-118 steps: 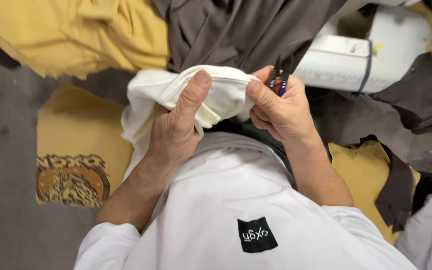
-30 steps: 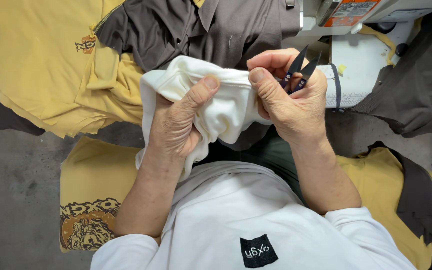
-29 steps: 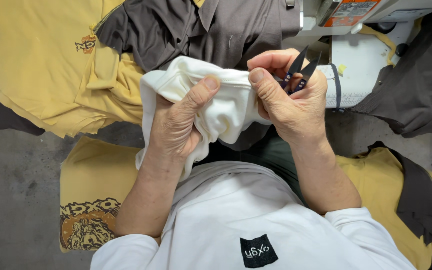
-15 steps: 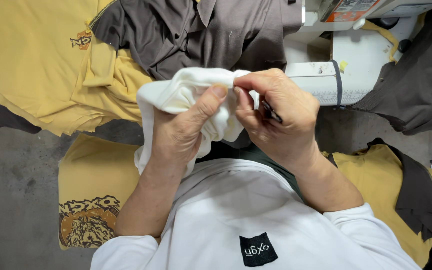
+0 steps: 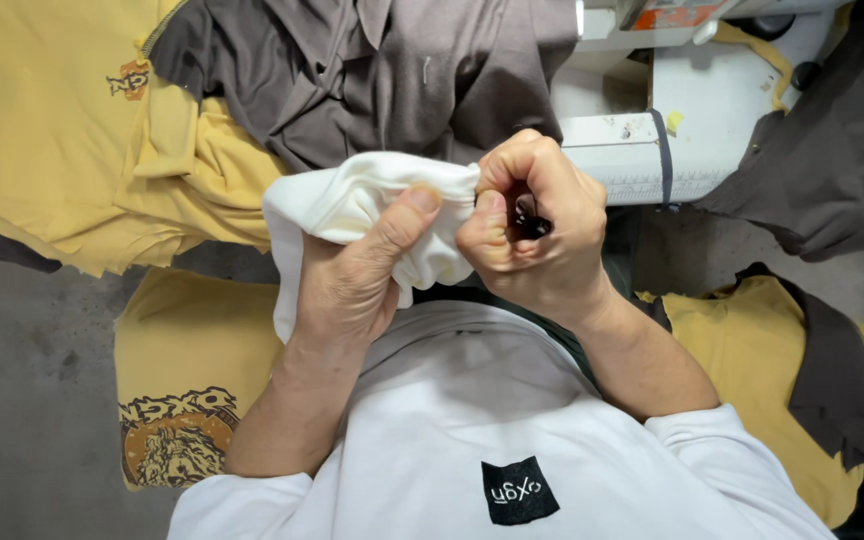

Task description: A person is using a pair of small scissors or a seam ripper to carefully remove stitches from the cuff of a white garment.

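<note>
A bunched white cloth (image 5: pixel 352 200) is held up in front of my chest. My left hand (image 5: pixel 357 275) grips it from below, thumb pressed on its upper edge. My right hand (image 5: pixel 537 225) is curled in a fist against the cloth's right end, with small dark thread snips (image 5: pixel 530 218) tucked inside the fingers; only a dark bit of them shows. Both thumbs nearly touch at the fabric's edge.
A pile of yellow shirts (image 5: pixel 62 130) lies at the left, and a grey-brown garment (image 5: pixel 372 70) behind the hands. A white sewing machine (image 5: pixel 692 110) stands at the right. More yellow cloth (image 5: pixel 182 370) and dark fabric (image 5: pixel 832 380) lie on the grey floor below.
The snips, sticking up from my right hand a second ago, are now folded into the fist. My right hand closed in on the cloth's edge, and both hands drew together.
</note>
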